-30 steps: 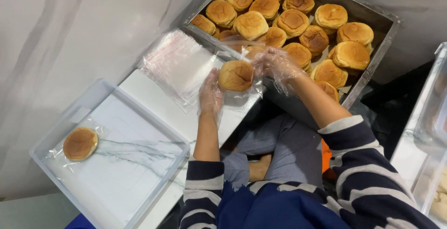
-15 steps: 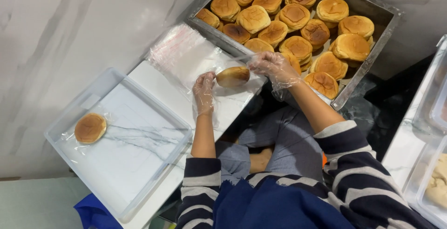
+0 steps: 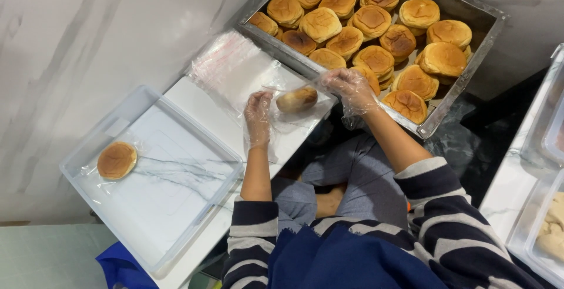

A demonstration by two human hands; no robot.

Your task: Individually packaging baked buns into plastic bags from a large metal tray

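Far left of the left hand, a clear rectangular plastic tray [image 3: 76, 165] on the white worktop [image 3: 194, 98] holds one round brown bun wrapped in a clear bag [image 3: 116, 160]. Left hand [image 3: 257, 113], in a thin clear glove, fingers together pinching the near edge of a clear plastic bag [image 3: 282, 116]. Just right of it, a golden-brown bun [image 3: 296, 99] sits tilted inside that bag's mouth. Behind the left hand lies a stack of clear plastic bags [image 3: 226, 66]. Right hand [image 3: 348, 87], gloved too, fingers closed on the bag's far edge beside the bun. Behind the right hand, a rectangular metal baking pan [image 3: 470, 86] full of round golden buns [image 3: 376, 60].
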